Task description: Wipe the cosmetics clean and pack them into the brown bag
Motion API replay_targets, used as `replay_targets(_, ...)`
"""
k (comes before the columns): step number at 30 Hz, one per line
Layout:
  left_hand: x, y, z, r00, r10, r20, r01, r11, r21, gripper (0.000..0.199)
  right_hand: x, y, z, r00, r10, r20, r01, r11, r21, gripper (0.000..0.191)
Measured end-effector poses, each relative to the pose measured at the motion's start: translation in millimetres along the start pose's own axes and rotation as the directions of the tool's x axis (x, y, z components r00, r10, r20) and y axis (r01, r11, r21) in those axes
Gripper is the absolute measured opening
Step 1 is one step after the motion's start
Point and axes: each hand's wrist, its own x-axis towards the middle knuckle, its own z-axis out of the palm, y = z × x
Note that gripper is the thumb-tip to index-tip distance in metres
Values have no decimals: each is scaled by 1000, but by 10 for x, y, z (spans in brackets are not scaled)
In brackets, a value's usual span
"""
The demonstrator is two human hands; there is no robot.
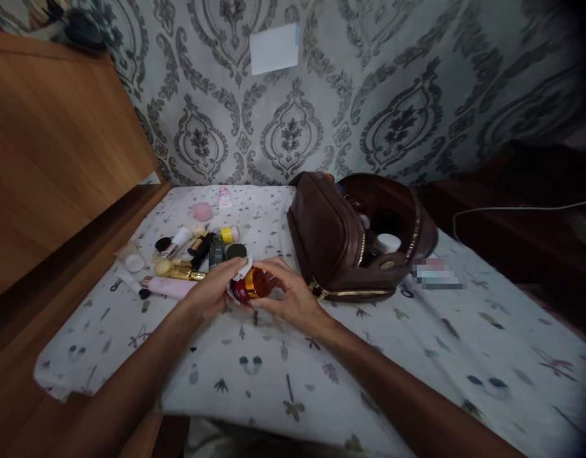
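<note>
Between my two hands is a small dark red bottle with a gold band (253,284), tilted on its side above the cloth. My right hand (293,294) curls its fingers and thumb around the reddish end. At the other end, my left hand (215,289) presses a crumpled white tissue (243,268) against the bottle. Just left of that hand lies a pink tube (169,287), with a gold tube (187,273) beside it. A dark green bottle (217,250) and a round dark lid or jar (236,252) sit just beyond my hands.
To the right stands a brown cosmetic bag (321,219), unzipped, with a white-lidded jar (386,243) inside. Several brushes and cosmetics, a pink puff-like item (202,211) and a small pink tube (224,198) lie at left. A wooden panel (59,146) borders the left side; patterned wallpaper (293,127) rises behind.
</note>
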Motion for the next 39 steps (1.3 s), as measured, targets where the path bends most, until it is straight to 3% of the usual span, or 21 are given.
replay_targets(4, -16, -23, 6, 999, 39, 30, -37, 997, -67, 30, -4, 40, 24, 993, 81, -84, -79, 996, 33, 55)
replay_targets(8, 2, -71, 86, 990, 80, -115, -104, 971, -218, 24, -15, 117, 82, 950, 223, -221, -210, 975, 77, 66)
replay_targets(13, -3, -70, 177, 966, 37, -256, -130, 927, -353, 27, -31, 115, 148, 945, 261, -197, -253, 965, 66, 54)
replay_targets(19, -3, -106, 135, 980, 126, -155, -175, 918, -356, 26, -18, 68, 152, 949, 256, -185, -224, 958, 177, 53)
replay_targets(27, 82, -254, 106, 984, 147, -101, -171, 936, -308, 23, -27, -1, 143, 980, 75, -184, -78, 997, -9, 53)
replay_targets(33, 107, -283, 95, 999, 44, -33, -52, 951, -305, 17, -38, -35, 146, 971, 121, -204, -120, 993, 18, 57)
replay_targets(36, 74, -239, 110, 998, 56, -29, -62, 955, -290, 19, -46, -19, 159, 964, 147, -221, -138, 989, 54, 52)
replay_targets(39, 32, -184, 134, 992, 74, -99, -98, 957, -274, 24, -35, 40, 158, 954, 153, -259, -135, 987, 84, 49)
